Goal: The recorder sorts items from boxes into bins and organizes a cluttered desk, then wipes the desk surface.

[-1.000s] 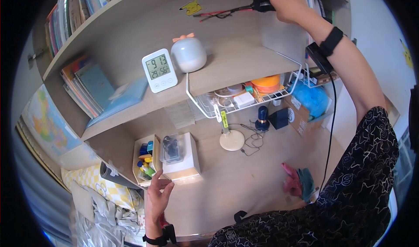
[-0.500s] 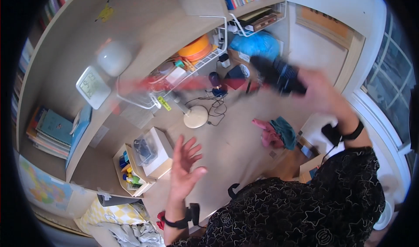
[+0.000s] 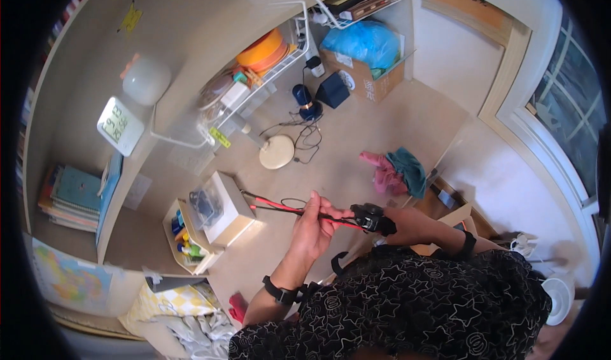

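Note:
A black camera (image 3: 369, 218) is held close in front of my torso. My right hand (image 3: 401, 225) grips it from the right side, with the fingers partly hidden behind the body. From the camera a black and red strap (image 3: 272, 203) stretches out to the left. My left hand (image 3: 312, 227) is closed around this strap, thumb pointing up, a short way left of the camera. The strap's loose end hangs over the desk near a white box (image 3: 232, 210).
Pink and teal cloths (image 3: 407, 171) lie on the desk (image 3: 331, 162), beyond the camera. Farther back are a lamp's round base (image 3: 277, 152), tangled cords and a cardboard box (image 3: 375, 83) with a blue bag. At left, a wire rack and shelf (image 3: 143, 162) overhang.
My right hand has brought the camera down and nearer to my torso from the upper right. The strap no longer swings wide; my left hand, open before, now holds it.

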Tool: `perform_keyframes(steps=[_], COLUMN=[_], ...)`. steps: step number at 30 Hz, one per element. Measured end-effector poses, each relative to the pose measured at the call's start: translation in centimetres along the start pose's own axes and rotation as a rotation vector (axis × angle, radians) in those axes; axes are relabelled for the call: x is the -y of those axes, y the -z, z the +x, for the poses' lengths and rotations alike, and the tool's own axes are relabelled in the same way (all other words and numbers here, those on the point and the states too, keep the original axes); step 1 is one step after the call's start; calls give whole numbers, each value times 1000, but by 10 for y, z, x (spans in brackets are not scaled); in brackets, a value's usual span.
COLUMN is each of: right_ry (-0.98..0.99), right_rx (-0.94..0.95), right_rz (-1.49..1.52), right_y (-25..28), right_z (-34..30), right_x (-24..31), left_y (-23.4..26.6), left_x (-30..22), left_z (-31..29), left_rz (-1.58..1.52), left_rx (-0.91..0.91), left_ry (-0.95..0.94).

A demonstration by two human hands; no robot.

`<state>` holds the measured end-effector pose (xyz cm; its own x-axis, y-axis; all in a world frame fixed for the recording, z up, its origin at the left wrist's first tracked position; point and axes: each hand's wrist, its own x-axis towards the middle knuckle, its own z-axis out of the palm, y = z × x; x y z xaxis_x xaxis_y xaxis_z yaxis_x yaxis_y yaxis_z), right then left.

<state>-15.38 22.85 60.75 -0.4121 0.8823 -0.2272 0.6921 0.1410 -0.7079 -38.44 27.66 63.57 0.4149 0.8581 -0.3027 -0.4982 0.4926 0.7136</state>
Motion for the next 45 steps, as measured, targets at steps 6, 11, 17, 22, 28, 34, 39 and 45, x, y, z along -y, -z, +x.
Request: perform_keyframes(steps=[6,11,17,22,28,34,39,45], right_ry=[130,83,124,363,605,876,1112,1300], right_rx=[274,364,271,-69,-231,-273,-200,-240], right_rz=[290,113,-123,-474,-620,-800,-917,-916], right_y=[-39,-48,-51,-45,-34,-30,-39,-40], right_z=[11,20,34,45,62,86,112,163], right_x=[0,2,4,8,25,62,104,112], left_y=[41,82,128,149,167,170,148,133], left_x=[21,19,6,1,-19,-60,-25,-6], left_z=[-14,-42,-79,-105,-140,-184,-157,-133], left_rz=[-238,-392,-409,-373,-227,573,1056,747], left_rx=[-123,-206,-366,-383,-289,-239,13,-112], left_ry=[43,-103,-270,-291,-344,-165,117,190])
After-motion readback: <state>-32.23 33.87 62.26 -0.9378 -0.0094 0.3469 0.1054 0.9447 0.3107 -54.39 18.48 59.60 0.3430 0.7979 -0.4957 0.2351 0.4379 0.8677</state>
